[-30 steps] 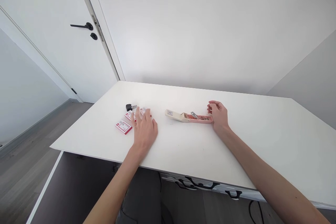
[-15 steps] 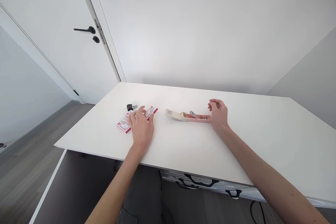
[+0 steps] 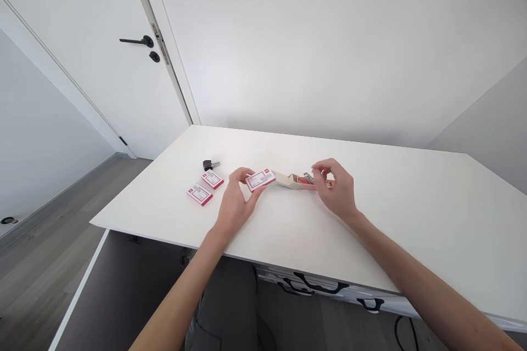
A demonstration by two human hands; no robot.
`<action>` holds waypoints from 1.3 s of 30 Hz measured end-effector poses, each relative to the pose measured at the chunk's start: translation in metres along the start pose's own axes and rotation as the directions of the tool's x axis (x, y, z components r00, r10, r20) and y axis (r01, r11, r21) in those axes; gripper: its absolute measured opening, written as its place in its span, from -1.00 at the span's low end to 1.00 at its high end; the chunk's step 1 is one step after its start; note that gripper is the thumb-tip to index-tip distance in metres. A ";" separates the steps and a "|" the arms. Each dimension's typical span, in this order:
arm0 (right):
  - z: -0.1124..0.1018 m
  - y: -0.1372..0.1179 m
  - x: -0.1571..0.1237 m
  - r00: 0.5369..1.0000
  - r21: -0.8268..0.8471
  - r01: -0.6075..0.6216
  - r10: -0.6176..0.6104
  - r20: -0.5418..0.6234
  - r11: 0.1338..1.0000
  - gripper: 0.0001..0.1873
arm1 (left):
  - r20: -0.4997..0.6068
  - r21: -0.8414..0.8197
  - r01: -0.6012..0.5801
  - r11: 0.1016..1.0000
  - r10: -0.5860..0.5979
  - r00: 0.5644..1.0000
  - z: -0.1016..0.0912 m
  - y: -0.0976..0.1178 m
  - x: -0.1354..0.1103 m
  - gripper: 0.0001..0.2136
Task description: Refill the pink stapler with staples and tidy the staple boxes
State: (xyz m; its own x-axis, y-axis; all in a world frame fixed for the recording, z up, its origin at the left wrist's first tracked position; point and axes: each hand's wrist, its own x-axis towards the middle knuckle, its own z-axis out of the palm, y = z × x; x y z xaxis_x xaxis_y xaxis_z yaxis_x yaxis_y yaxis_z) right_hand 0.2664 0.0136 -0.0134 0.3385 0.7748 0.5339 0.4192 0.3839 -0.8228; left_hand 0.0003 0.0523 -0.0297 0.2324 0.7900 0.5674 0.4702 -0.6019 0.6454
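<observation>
One just-lifted red-and-white carton (image 3: 260,180) is occupying our pinching left hand (image 3: 237,203); we're curling our right hand (image 3: 339,192) over the hinged case (image 3: 293,181), grip unclear

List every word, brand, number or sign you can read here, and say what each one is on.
No text is legible.
Box held in the left hand: the held box has a red logo patch and print, too small and blurred to read.
Nearer box on the table: red logo and print, unreadable.
Farther box on the table: likewise unreadable.
</observation>
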 end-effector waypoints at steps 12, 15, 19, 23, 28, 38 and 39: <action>0.003 -0.013 -0.008 0.843 0.281 -0.308 0.124 0.523 0.909 -0.77 | 0.129 0.038 -0.110 0.993 0.104 0.986 -0.001 0.010 0.001 -0.63; 0.005 -0.014 -0.009 0.848 0.262 -0.296 0.126 0.515 0.918 -0.78 | 0.139 0.039 -0.122 0.992 0.115 0.984 0.000 0.009 0.000 -0.62; 0.003 -0.011 -0.007 0.840 0.260 -0.308 0.133 0.526 0.915 -0.78 | 0.141 0.035 -0.129 0.991 0.123 0.982 0.001 0.008 -0.001 -0.61; 0.003 -0.009 -0.006 0.828 0.271 -0.330 0.140 0.543 0.904 -0.76 | 0.157 0.013 -0.128 0.992 0.125 0.980 0.002 0.008 -0.002 -0.59; 0.005 -0.011 -0.008 0.804 0.257 -0.347 0.144 0.577 0.902 -0.74 | 0.168 0.041 -0.142 0.989 0.133 0.977 0.002 0.008 -0.003 -0.59; 0.008 -0.008 -0.009 0.813 0.213 -0.359 0.193 0.549 0.909 -0.66 | 0.153 0.055 -0.245 0.968 0.234 0.960 0.004 0.005 -0.001 -0.53; 0.009 -0.009 -0.010 0.828 0.211 -0.351 0.197 0.525 0.912 -0.64 | 0.152 0.054 -0.254 0.966 0.244 0.958 0.005 0.005 -0.001 -0.53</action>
State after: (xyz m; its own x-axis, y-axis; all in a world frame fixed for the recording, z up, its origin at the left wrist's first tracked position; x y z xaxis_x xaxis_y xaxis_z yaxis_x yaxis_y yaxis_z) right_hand 0.2523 0.0072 -0.0131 -0.0795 0.9809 0.1773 0.0860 0.1839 -0.9792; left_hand 0.0065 0.0487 -0.0292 0.4668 0.6277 0.6229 0.4409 -0.7758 0.4514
